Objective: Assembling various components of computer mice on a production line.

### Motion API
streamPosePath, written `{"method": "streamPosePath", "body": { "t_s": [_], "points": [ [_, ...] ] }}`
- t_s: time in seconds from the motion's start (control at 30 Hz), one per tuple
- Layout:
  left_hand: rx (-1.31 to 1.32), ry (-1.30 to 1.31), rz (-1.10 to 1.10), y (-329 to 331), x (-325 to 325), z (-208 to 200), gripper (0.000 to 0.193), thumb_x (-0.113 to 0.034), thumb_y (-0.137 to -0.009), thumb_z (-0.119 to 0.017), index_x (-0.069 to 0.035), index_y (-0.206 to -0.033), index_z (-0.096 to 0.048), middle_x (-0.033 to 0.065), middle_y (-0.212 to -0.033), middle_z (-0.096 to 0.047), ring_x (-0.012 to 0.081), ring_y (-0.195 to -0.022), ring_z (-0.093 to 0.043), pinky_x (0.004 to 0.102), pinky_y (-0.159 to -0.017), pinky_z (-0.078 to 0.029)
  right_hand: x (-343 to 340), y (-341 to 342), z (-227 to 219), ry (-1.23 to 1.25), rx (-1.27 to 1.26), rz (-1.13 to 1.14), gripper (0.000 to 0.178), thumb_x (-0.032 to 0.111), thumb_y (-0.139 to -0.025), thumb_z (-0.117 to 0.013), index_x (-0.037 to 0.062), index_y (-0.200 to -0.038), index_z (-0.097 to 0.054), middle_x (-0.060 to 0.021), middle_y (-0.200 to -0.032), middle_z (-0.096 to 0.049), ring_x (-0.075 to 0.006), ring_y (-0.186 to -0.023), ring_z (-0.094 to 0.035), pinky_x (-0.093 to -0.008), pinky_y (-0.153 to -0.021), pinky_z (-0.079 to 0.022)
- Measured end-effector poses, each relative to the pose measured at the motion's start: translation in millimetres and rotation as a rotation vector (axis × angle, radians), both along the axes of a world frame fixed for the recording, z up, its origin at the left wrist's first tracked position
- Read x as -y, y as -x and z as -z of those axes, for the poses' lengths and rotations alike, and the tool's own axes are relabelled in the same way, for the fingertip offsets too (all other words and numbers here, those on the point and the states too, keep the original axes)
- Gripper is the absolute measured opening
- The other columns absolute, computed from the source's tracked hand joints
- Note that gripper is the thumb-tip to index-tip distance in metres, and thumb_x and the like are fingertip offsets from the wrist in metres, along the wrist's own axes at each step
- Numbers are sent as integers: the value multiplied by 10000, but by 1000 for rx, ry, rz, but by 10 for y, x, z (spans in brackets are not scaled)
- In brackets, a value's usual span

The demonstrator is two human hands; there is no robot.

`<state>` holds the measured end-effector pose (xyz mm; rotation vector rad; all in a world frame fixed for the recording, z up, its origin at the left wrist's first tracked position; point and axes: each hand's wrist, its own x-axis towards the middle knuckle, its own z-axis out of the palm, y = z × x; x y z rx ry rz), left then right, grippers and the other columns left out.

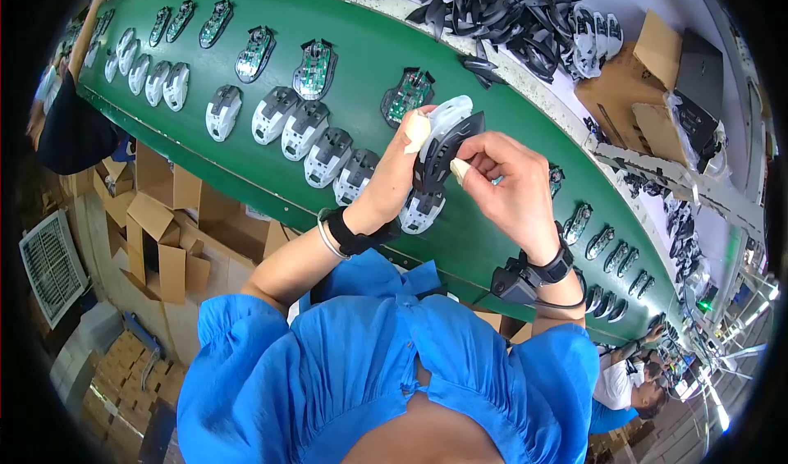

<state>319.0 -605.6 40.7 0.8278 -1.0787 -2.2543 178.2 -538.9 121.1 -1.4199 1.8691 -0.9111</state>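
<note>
- A curved black shell point(447, 150) of smooth plastic, cut with narrow slots, is held up between both hands, above the flat green worktop point(361, 74); a rounded, translucent whitish piece point(450, 113) is seen right against it.
- The shell is grasped from its left side by the left hand point(386, 177).
- Its right edge is pinched by the thumb and forefinger of the right hand point(515, 181), whose other fingers are curled.
- Cream finger covers point(417, 129) are worn on both hands.
- Along the near edge, domed grey-and-white mouse bodies point(304, 132) are lined up.
- Beyond them, green circuit boards point(314, 68), studded with components, are seated in black bases.
- Thin, curved black parts point(509, 13) are heaped near an opened brown cardboard box point(611, 91).
- Any lettering on the shell is too small to be read.
</note>
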Motion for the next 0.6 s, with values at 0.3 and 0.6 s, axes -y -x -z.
{"method": "streamPosePath", "body": {
  "t_s": [0.3, 0.6],
  "points": [
    [-53, -33, 31, -9, -55, 27, 657, -512, -960, -405, -8, -1373, -318, 83, -1262, -498, 154, -1126, -506, 294, -981, -393, -20, -35, -30, -99, -9, 37, 138, 17, -740, -676, 22, -865, -617, -73, -691, -590, -159, -577, -587, -269, -528, -471],
    [2, 39, 90, -115, 26, -83, 546, -164, -829, -666, -18, -1295, -424, 88, -1169, -546, 141, -1052, -535, 272, -894, -450, -438, -180, -92, -212, 464, 198, 603, 65, -734, -744, 73, -1295, -521, -123, -1003, -681, -207, -941, -674, -316, -803, -553]
  ]
}}
